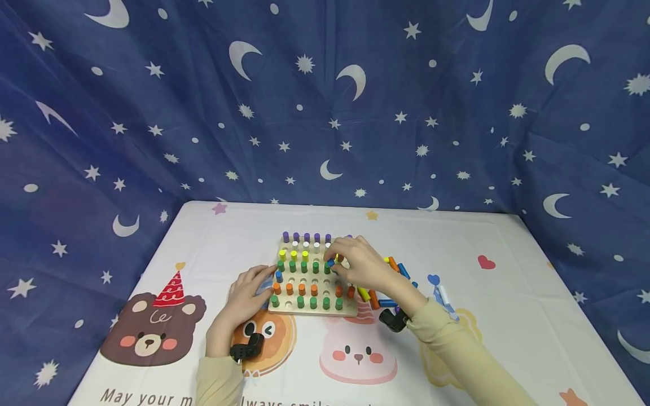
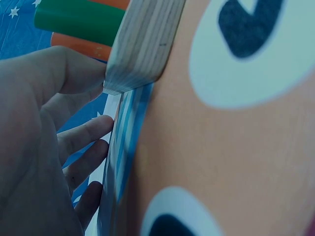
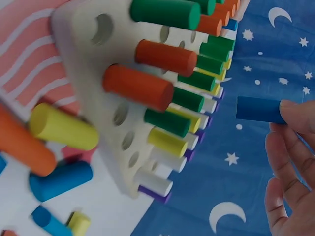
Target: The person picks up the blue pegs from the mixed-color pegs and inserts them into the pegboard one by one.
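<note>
A wooden pegboard (image 1: 315, 312) stands on the table with rows of purple, white, yellow, green, blue and orange pegs upright in its holes. My right hand (image 1: 363, 265) is above the board's right half, pinching a blue peg (image 3: 258, 109) between thumb and fingers. In the right wrist view that peg is clear of the holes. At the board's left edge, my left hand (image 1: 246, 296) rests with fingers loosely extended. The left wrist view shows its thumb (image 2: 81, 71) against the board's corner, near a green peg (image 2: 78, 20). The right hand hides part of the upper right rows.
Loose pegs lie right of the board, among them a yellow peg (image 3: 64, 127), a blue peg (image 3: 61, 180) and an orange peg (image 3: 24, 142). A white peg (image 1: 443, 295) lies farther right. Behind the printed tablecloth (image 1: 508, 316) hangs a starry blue curtain (image 1: 304, 113).
</note>
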`<state>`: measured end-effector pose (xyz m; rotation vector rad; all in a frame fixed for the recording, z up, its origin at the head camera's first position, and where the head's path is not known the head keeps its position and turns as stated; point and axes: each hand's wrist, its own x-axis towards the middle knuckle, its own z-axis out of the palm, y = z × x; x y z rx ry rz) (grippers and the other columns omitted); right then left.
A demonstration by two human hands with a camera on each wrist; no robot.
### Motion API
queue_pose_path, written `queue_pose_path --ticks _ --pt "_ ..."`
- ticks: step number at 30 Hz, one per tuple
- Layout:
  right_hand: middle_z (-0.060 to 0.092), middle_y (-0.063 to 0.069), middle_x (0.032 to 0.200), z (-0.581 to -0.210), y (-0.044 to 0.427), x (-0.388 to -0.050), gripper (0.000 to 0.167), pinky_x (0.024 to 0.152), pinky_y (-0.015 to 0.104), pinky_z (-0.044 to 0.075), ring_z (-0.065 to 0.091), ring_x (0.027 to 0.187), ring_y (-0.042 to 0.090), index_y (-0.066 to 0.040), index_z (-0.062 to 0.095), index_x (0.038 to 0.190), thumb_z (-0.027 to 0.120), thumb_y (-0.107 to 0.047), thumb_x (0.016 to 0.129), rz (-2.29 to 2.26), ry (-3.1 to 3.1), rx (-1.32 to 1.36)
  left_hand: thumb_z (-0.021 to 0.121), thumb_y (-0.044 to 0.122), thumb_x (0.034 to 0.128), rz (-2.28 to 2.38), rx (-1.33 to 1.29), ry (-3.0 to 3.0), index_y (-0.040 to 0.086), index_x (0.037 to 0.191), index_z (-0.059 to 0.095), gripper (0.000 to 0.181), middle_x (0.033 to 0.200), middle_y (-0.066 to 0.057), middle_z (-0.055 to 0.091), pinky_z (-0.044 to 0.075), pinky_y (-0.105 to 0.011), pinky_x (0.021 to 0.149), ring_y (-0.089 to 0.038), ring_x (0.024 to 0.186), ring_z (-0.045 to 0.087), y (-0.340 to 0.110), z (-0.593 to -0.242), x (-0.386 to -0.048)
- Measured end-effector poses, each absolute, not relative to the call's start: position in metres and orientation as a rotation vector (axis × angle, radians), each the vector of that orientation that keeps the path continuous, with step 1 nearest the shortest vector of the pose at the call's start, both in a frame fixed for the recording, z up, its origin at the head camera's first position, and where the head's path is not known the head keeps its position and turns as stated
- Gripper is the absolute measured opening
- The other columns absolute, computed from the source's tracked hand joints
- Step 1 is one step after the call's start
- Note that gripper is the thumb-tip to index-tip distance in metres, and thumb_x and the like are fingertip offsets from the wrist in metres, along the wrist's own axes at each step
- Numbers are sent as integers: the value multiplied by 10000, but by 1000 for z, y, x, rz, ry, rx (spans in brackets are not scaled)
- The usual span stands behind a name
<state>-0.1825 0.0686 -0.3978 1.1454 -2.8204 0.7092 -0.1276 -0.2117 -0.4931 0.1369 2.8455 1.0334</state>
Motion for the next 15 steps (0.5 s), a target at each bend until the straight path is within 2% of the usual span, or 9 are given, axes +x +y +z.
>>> queue_pose_path --ticks 15 --pt "679 -56 1014 -396 32 -188 183 849 336 404 607 953 169 -184 686 1010 707 -114 843 702 -2785 1288 522 205 935 1044 134 2840 202 1470 406 548 1496 -108 364 192 -613 1084 -354 1370 277 -211 -493 -127"
